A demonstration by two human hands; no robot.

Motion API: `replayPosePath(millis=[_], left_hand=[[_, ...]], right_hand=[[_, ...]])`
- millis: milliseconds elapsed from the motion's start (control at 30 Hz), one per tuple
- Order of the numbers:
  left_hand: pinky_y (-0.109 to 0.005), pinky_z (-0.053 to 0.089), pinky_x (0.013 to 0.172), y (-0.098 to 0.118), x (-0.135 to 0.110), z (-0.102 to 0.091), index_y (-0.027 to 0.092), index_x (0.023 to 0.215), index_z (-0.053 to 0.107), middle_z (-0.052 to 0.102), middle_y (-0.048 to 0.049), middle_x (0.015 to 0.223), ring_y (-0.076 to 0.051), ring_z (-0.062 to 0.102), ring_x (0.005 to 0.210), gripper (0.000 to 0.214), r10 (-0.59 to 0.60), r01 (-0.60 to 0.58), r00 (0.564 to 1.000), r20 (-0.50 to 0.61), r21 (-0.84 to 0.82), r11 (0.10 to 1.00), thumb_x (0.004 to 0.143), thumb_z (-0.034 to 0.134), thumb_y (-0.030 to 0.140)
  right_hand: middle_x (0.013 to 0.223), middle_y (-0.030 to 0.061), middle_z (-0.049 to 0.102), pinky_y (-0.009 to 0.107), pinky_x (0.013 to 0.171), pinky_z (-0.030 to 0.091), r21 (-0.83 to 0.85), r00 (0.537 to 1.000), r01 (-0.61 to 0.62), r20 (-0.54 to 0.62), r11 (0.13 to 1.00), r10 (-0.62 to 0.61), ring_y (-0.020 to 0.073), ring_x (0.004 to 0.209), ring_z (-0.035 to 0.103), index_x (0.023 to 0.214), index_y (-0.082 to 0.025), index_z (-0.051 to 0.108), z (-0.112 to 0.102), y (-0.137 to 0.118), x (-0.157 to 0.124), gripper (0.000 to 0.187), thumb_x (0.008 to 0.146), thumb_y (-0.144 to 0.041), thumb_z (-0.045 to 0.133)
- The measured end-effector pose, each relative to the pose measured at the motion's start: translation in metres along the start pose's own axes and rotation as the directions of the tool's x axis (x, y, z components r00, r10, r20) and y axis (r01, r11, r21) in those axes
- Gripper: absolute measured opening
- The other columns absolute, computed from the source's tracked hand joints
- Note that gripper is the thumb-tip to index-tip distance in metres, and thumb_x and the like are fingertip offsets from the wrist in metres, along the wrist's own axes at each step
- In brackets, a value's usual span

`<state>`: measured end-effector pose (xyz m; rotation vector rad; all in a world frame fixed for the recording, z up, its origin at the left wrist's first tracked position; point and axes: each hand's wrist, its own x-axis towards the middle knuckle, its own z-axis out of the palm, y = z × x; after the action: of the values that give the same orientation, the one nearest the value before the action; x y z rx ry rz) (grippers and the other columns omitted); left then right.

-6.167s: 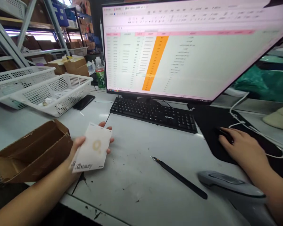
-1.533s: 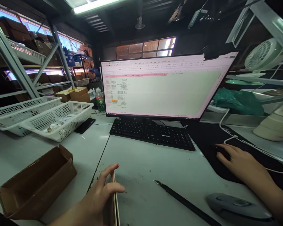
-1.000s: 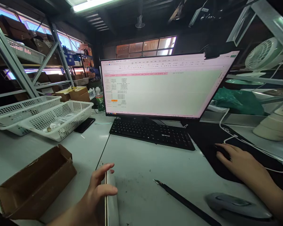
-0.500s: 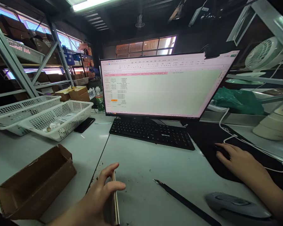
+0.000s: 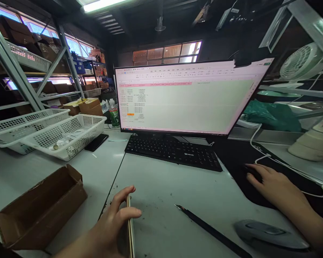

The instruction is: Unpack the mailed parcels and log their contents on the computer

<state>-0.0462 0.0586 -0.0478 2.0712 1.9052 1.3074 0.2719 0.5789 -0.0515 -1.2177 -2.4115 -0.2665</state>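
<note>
My left hand (image 5: 111,218), low in the middle, grips a thin gold-edged slab (image 5: 130,229) that looks like a phone seen edge-on. Its thumb and index finger lie around the upper end, and the broad face is mostly hidden. On the black mouse pad (image 5: 231,154) my right hand (image 5: 277,184) is curled over a black computer mouse (image 5: 254,172), which it largely covers. Between the hands lies a black pen-like tool (image 5: 210,229) with a pointed metal tip. A grey mouse-shaped device (image 5: 270,234) rests below my right forearm.
A black keyboard (image 5: 172,152) lies before a monitor (image 5: 183,104) displaying a spreadsheet. At left are an open cardboard box (image 5: 51,211), white plastic baskets (image 5: 70,152) and a black phone (image 5: 97,142). A bottle (image 5: 113,114) stands beside the monitor. A white cable (image 5: 285,166) crosses the mouse pad.
My left hand and the slab it holds have shifted very slightly left. The right hand stays on the mouse, and the other things have not moved.
</note>
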Motion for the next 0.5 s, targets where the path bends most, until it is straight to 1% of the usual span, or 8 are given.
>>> replayPosePath(millis=[67,133,233,267,333,400,433,500], left_hand=[[-0.060,0.052,0.101,-0.001,-0.001,0.002,0.047,0.140,0.037,0.024,-0.0095,0.159,-0.048,0.042,0.140,0.105,-0.018,0.017,0.997,-0.069,-0.023,1.000,0.053,0.093,0.061],[-0.061,0.055,0.096,-0.001,0.000,0.003,0.052,0.140,0.032,0.027,-0.0071,0.156,-0.046,0.046,0.136,0.101,-0.058,0.051,0.985,-0.165,-0.045,0.998,0.059,0.091,0.060],[-0.063,0.054,0.097,0.006,0.005,0.000,0.052,0.138,0.029,0.027,-0.0071,0.152,-0.045,0.047,0.135,0.100,-0.054,0.031,0.955,-0.292,-0.082,0.996,0.060,0.089,0.065],[-0.064,0.052,0.099,0.009,0.007,-0.003,0.050,0.137,0.030,0.027,-0.0077,0.151,-0.044,0.047,0.135,0.100,-0.036,0.011,0.953,-0.302,-0.086,0.996,0.058,0.089,0.067],[-0.063,0.051,0.102,0.017,0.011,-0.009,0.046,0.134,0.035,0.028,-0.0091,0.148,-0.043,0.048,0.133,0.101,-0.021,-0.004,0.960,-0.280,-0.089,0.996,0.054,0.089,0.071],[-0.060,0.052,0.101,0.023,0.012,-0.012,0.043,0.133,0.038,0.031,-0.0096,0.145,-0.040,0.051,0.129,0.096,-0.030,0.009,0.967,-0.253,-0.085,0.996,0.056,0.089,0.069],[-0.058,0.053,0.099,0.025,0.013,-0.013,0.043,0.133,0.040,0.033,-0.0092,0.143,-0.038,0.053,0.126,0.090,-0.033,0.013,0.968,-0.247,-0.084,0.996,0.061,0.089,0.066],[-0.056,0.054,0.098,0.026,0.012,-0.013,0.044,0.133,0.044,0.038,-0.0072,0.141,-0.033,0.056,0.121,0.064,-0.026,0.002,0.964,-0.266,-0.091,0.996,0.080,0.080,0.053]], right_hand=[[0.130,0.0149,0.065,0.048,0.098,0.051,0.017,1.000,-0.010,0.028,1.000,0.009,0.0345,0.112,0.064,0.127,-0.019,0.064,0.000,0.000,0.000,0.064,0.088,-0.056,0.030],[0.131,0.0150,0.064,0.049,0.098,0.051,0.035,0.999,-0.019,0.051,0.999,0.018,0.0354,0.114,0.063,0.128,-0.019,0.063,-0.001,0.000,0.000,0.065,0.088,-0.057,0.030],[0.132,0.0147,0.064,0.050,0.099,0.050,0.052,0.999,-0.017,0.052,0.999,0.014,0.0352,0.114,0.063,0.128,-0.019,0.062,-0.001,0.000,0.000,0.063,0.088,-0.056,0.032],[0.131,0.0148,0.064,0.050,0.099,0.050,0.056,0.999,-0.015,0.050,0.998,0.012,0.0351,0.114,0.063,0.128,-0.019,0.062,-0.001,-0.001,0.000,0.062,0.088,-0.056,0.032],[0.132,0.0147,0.064,0.050,0.099,0.050,0.058,0.999,-0.021,0.049,0.998,0.018,0.0351,0.114,0.062,0.128,-0.019,0.062,-0.002,-0.002,-0.001,0.062,0.088,-0.055,0.033],[0.133,0.0146,0.064,0.050,0.099,0.050,0.058,0.998,-0.031,0.054,0.998,0.028,0.0354,0.115,0.062,0.128,-0.019,0.062,-0.003,-0.003,-0.001,0.062,0.087,-0.056,0.032],[0.133,0.0148,0.064,0.050,0.099,0.051,0.057,0.998,-0.034,0.060,0.998,0.031,0.0356,0.115,0.062,0.128,-0.019,0.062,-0.004,-0.004,-0.001,0.063,0.087,-0.056,0.032],[0.133,0.0154,0.064,0.050,0.100,0.050,0.050,0.998,-0.031,0.057,0.998,0.028,0.0361,0.114,0.062,0.127,-0.018,0.062,-0.005,-0.005,-0.001,0.063,0.087,-0.056,0.032]])
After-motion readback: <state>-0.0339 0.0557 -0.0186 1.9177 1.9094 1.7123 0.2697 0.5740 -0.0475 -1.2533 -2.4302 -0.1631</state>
